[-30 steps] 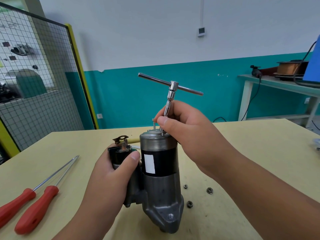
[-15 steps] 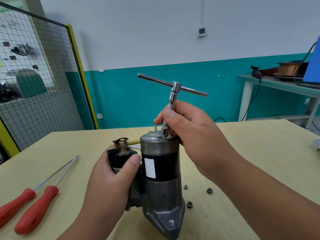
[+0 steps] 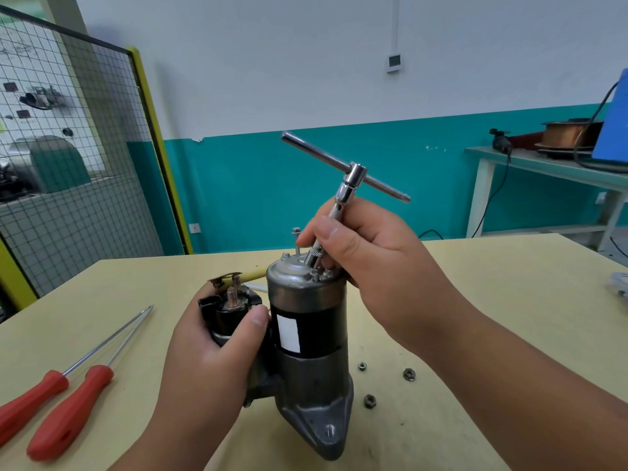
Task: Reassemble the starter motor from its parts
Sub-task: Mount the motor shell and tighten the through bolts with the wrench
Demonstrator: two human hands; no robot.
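Observation:
The starter motor [image 3: 307, 338] stands upright on the yellow table [image 3: 492, 300], nose casting down, grey end cap up. My left hand [image 3: 217, 355] grips the black solenoid [image 3: 226, 309] on its left side. My right hand [image 3: 370, 253] pinches the shaft of a chrome T-handle socket wrench [image 3: 350, 178]. The wrench leans right, its tip on the end cap near a small bolt. A long through-bolt [image 3: 296, 237] sticks up from the far edge of the cap.
Two red-handled screwdrivers [image 3: 64, 399] lie at the left of the table. Three loose nuts [image 3: 409, 373] lie right of the motor's base. A wire-mesh guard stands at far left, and a bench with a wire spool at far right.
The wrench has tilted further to the right and its T-bar has swung. My right hand has slid slightly right on the shaft. The motor leans a little more upright in my left hand.

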